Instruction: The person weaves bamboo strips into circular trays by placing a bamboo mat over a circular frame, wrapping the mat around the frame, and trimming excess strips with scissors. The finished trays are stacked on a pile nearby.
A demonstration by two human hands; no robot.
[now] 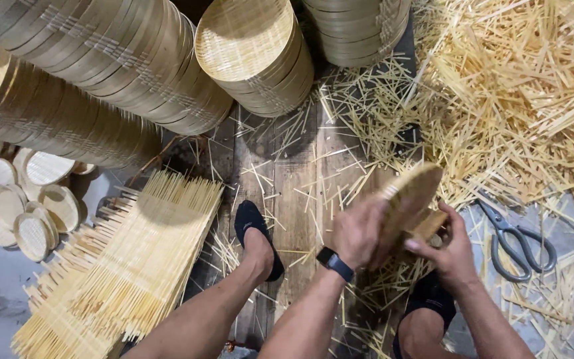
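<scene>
Both hands grip a round woven bamboo lid point(410, 199) held on edge: the left hand point(359, 233) curls around its rim, the right hand point(448, 249) pinches its underside near scissors point(516, 239).

Round woven bamboo lid point(412, 199), pale tan, held tilted on edge above the plank floor amid scattered bamboo strips.

Four long stacks of round woven lids point(101, 60), one pair of scissors point(516, 242), one woven mat point(134, 266), one held lid point(410, 199), two hands.
</scene>
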